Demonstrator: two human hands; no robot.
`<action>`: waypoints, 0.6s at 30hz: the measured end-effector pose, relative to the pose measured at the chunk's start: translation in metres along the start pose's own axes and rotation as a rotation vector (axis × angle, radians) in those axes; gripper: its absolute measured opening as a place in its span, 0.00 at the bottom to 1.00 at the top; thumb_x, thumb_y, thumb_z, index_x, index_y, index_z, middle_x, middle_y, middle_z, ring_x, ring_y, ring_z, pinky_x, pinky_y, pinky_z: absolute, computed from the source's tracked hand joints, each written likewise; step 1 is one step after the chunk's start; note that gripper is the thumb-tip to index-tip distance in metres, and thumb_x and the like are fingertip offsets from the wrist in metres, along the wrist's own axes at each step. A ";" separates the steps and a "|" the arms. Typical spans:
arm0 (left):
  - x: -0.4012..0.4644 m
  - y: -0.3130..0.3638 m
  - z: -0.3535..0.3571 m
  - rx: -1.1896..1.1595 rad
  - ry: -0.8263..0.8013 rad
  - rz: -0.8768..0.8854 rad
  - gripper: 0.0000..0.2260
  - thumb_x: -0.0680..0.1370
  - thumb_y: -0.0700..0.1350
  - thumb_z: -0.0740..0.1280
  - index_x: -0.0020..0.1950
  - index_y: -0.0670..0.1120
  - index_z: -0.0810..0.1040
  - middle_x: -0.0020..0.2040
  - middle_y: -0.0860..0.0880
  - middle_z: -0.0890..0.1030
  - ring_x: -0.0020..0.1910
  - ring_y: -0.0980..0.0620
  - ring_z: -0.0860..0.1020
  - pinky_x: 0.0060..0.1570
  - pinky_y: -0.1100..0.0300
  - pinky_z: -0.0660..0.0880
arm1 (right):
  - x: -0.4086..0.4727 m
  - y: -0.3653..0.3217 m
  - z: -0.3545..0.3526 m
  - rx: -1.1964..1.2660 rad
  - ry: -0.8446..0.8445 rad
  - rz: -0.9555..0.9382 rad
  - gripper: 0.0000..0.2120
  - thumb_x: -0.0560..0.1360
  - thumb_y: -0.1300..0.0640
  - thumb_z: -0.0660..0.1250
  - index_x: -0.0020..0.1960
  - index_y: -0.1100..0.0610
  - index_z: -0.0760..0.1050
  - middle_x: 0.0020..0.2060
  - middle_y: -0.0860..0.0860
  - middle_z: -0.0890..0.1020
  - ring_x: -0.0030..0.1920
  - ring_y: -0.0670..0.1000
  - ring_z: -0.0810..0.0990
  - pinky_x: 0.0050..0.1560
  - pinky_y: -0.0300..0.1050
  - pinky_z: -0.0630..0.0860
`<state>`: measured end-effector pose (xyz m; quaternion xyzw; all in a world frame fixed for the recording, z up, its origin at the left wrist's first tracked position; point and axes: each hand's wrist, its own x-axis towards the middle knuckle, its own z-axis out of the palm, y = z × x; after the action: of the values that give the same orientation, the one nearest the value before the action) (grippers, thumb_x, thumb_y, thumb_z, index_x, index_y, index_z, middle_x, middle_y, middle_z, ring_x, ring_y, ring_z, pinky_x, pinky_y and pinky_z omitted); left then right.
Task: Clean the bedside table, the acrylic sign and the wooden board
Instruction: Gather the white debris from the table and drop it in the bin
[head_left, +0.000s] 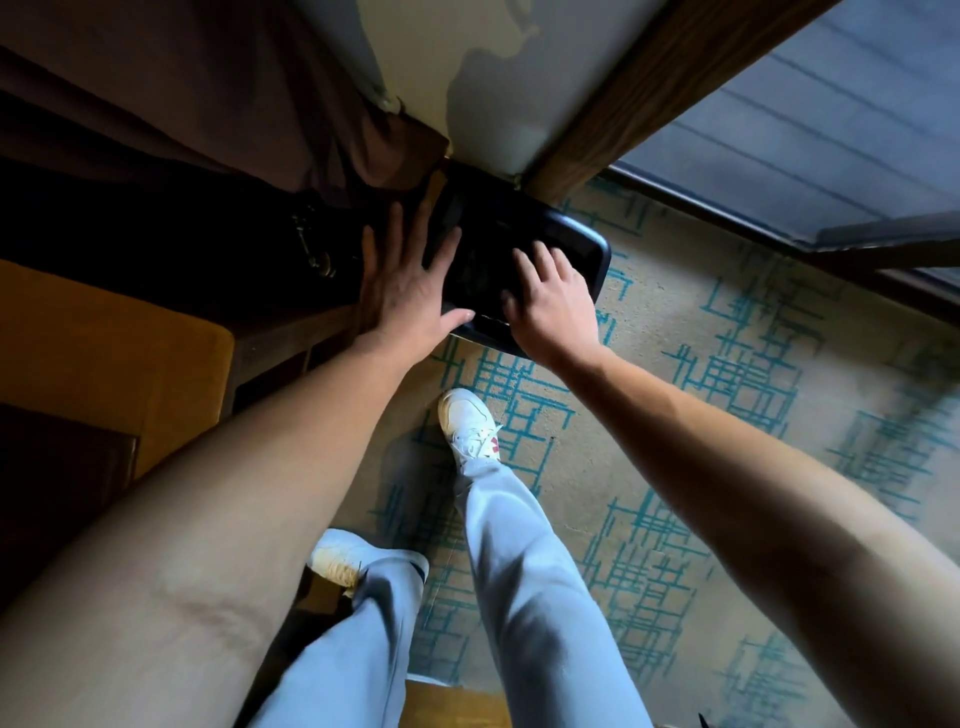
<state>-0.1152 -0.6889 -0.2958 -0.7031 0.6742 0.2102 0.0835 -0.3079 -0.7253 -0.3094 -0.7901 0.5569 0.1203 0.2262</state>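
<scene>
Patterned carpet (727, 395) fills the right of the view, crossed by teal lines, with a window (831, 119) above it and a brown curtain (182, 104) hung at the left. A yellow cushion (104, 353) is seen at the left edge, beside dark furniture that may be the bedside table; this cannot be told for sure. A black bin (587, 249) is wedged in the corner under the wall. The acrylic sign and the wooden board are not seen.

The left hand (405, 291) is held flat with fingers spread wide, over the bin's left edge. The right hand (550, 301) is laid on the bin's rim, fingers loosely bent; whether anything is gripped cannot be told.

The bin could be tipped if pulled by one side only, since it is hemmed in by wall and furniture. A white shoe (470, 426) is planted just below it, so a stumble is possible.
</scene>
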 end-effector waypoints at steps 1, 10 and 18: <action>-0.006 -0.001 -0.006 -0.006 -0.001 0.000 0.44 0.72 0.66 0.71 0.81 0.53 0.56 0.83 0.42 0.51 0.82 0.37 0.48 0.78 0.36 0.49 | -0.007 -0.001 -0.006 -0.014 -0.016 -0.015 0.30 0.80 0.44 0.56 0.78 0.57 0.64 0.77 0.61 0.66 0.77 0.63 0.63 0.73 0.58 0.63; -0.092 -0.021 -0.115 -0.356 0.446 -0.021 0.07 0.75 0.47 0.68 0.48 0.45 0.81 0.53 0.43 0.80 0.54 0.39 0.77 0.51 0.46 0.75 | -0.043 -0.057 -0.108 0.075 0.220 -0.066 0.15 0.75 0.53 0.65 0.59 0.59 0.78 0.56 0.60 0.79 0.57 0.63 0.76 0.57 0.55 0.73; -0.279 -0.112 -0.170 -0.354 0.665 -0.349 0.06 0.79 0.44 0.68 0.50 0.44 0.84 0.53 0.45 0.81 0.51 0.42 0.78 0.53 0.49 0.74 | -0.094 -0.204 -0.166 0.180 0.295 -0.566 0.14 0.68 0.58 0.68 0.54 0.59 0.78 0.53 0.58 0.80 0.52 0.62 0.77 0.52 0.55 0.76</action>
<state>0.0251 -0.4940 -0.0477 -0.8400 0.4884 0.0670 -0.2266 -0.1606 -0.6728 -0.0780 -0.8992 0.3503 -0.1127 0.2366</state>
